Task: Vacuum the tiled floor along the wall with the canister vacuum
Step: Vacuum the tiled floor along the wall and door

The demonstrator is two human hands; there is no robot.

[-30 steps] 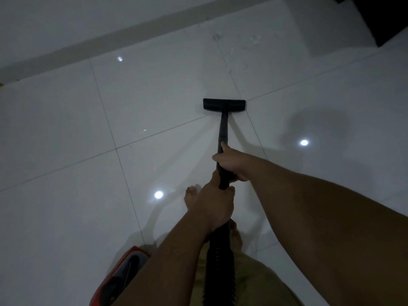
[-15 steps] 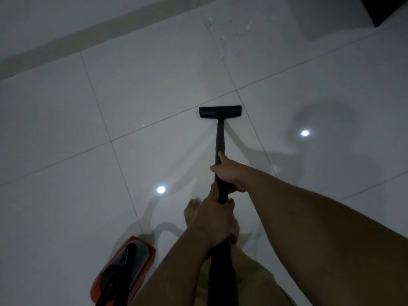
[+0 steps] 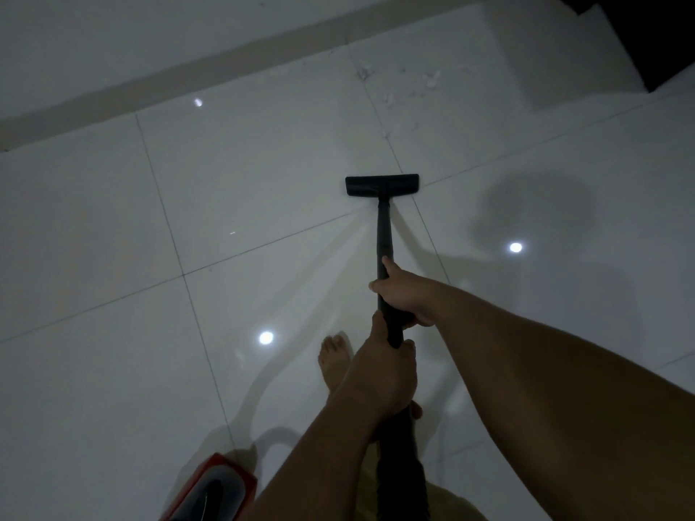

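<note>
- Black floor nozzle: flat on the glossy white tiled floor, short of the pale skirting strip at the wall.
- Black wand: runs from nozzle back to the hands.
- Right hand: fingers wrapped round the wand, nearer the nozzle.
- Left hand: gripping the wand just behind the right.
- Red canister vacuum: behind, left of the wand.
- White debris specks: beyond the nozzle, by the skirting.
- Bare foot: beside the left hand.

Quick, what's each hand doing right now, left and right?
Left hand: closed around the black vacuum wand, nearer the body.
Right hand: closed around the same wand, farther down toward the floor head.
</note>
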